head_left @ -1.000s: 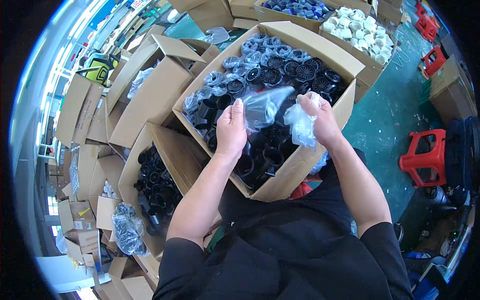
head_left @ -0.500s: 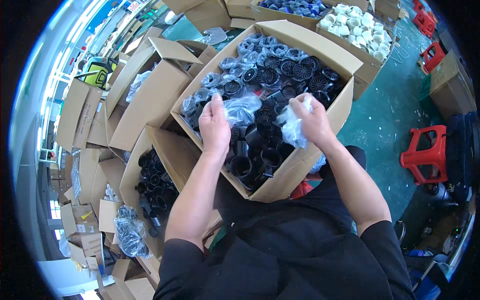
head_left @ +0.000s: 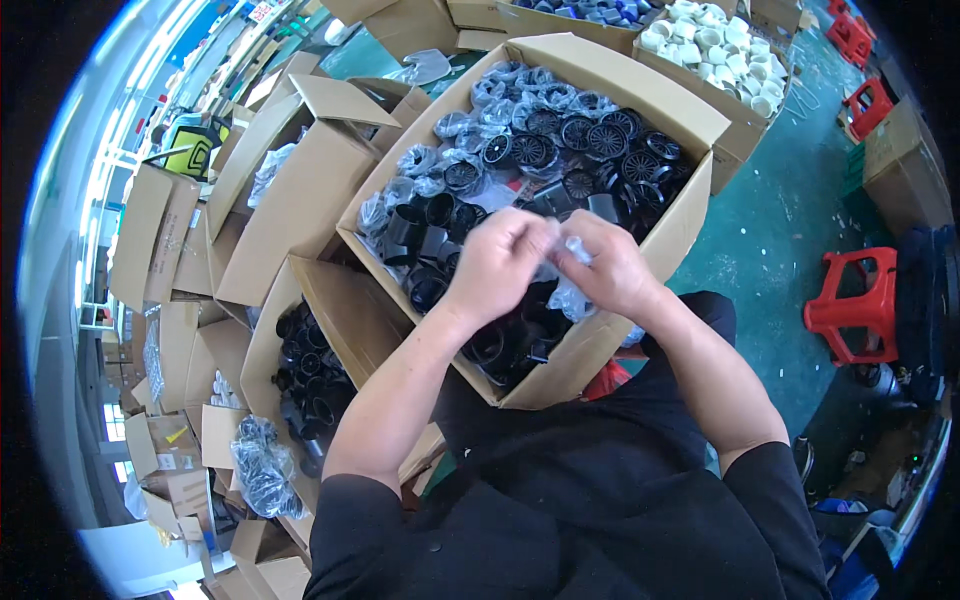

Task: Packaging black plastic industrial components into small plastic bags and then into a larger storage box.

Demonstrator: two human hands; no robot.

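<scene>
Left hand point(head_left: 497, 262): closed, pinching the clear plastic bag point(head_left: 566, 292) over the big box point(head_left: 640, 100).
Right hand point(head_left: 608, 268): closed on the same bag, touching the left hand.
Bag: crumpled between both hands, above the black parts point(head_left: 520, 335) in the box.
Red stool point(head_left: 850, 305): right of the box, well apart.

A clear plastic bag point(head_left: 570, 290) is bunched up and crumpled between the left hand point(head_left: 497, 262) and the right hand point(head_left: 610, 268), which meet above the near corner of a big open cardboard box point(head_left: 600, 345). The bag's loose end hangs down below the right hand. What it holds cannot be made out. Beneath it the box is filled with black plastic parts point(head_left: 560, 160), many in clear wrapping.
</scene>
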